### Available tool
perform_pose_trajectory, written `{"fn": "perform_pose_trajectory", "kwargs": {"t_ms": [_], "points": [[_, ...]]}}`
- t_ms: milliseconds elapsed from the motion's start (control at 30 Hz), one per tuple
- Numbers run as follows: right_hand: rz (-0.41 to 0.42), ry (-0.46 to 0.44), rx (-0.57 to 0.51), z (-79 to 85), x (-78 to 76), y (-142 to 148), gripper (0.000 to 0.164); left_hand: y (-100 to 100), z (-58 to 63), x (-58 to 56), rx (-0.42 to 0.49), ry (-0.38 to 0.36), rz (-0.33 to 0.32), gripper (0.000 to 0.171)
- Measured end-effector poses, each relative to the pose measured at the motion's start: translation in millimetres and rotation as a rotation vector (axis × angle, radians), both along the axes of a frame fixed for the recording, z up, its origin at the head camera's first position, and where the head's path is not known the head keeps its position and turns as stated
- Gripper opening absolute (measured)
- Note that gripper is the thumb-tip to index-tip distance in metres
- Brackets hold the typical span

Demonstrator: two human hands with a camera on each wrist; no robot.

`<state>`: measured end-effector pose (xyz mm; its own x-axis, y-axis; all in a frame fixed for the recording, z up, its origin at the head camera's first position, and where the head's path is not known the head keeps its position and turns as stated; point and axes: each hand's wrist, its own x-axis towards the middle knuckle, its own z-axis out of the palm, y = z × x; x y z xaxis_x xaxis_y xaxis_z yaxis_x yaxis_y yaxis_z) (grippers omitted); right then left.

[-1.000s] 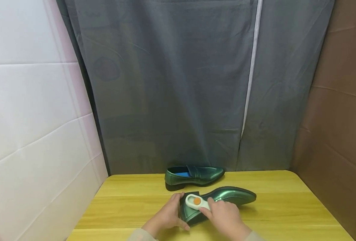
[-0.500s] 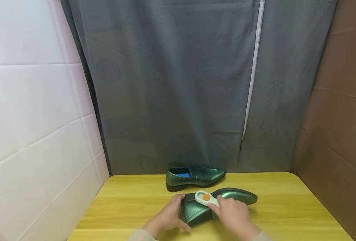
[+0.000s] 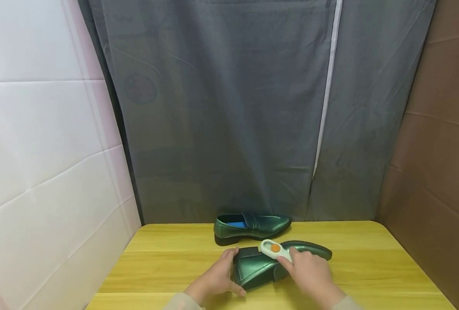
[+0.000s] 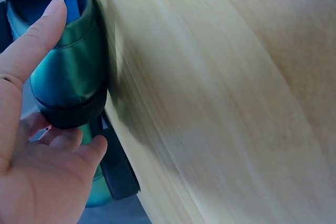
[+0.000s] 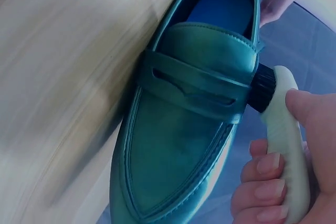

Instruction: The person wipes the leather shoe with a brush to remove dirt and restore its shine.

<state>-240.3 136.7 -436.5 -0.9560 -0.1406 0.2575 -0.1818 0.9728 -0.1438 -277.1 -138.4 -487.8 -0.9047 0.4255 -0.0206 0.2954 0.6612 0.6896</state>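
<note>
A shiny green loafer [image 3: 258, 269] lies tipped on its side on the table, toe to the right. My left hand [image 3: 217, 275] holds it at the heel; in the left wrist view the thumb is by the shoe's opening and the fingers are at the heel's bottom. My right hand [image 3: 310, 273] grips a white-handled brush [image 3: 276, 249] with an orange button. In the right wrist view its dark bristles [image 5: 261, 88] touch the loafer's side, beside the strap. A second green loafer [image 3: 252, 227] with a blue insole stands upright behind.
The yellow wood-grain table [image 3: 163, 258] ends at a grey curtain [image 3: 221, 112] just behind the second loafer. A white panel [image 3: 51, 150] rises on the left and a brown one [image 3: 435, 155] on the right.
My right hand has slid the brush along the loafer's side, from near the heel rightward toward the middle. The left hand keeps its hold on the heel.
</note>
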Motion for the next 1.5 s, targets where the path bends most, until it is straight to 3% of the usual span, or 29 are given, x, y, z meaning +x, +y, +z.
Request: {"fn": "perform_pose_trajectory", "kwargs": {"t_ms": [333, 600, 933, 1500], "points": [[-0.041, -0.004, -0.03, -1.5, -0.4, 22.1, 0.049, 0.8, 0.3, -0.7, 0.011, -0.029, 0.014, 0.123], [-0.053, -0.065, -0.071, -3.2, 0.6, 37.3, 0.053, 0.5, 0.9, 0.7, 0.018, -0.034, 0.007, 0.122], [-0.065, -0.066, -0.091, -5.7, 5.8, 52.4, 0.049, -0.3, -0.4, -0.1, 0.033, -0.039, 0.01, 0.123], [-0.074, -0.14, -0.169, -19.1, 4.4, 91.3, 0.041, -1.4, -1.0, -0.9, 0.035, -0.032, 0.003, 0.125]]}}
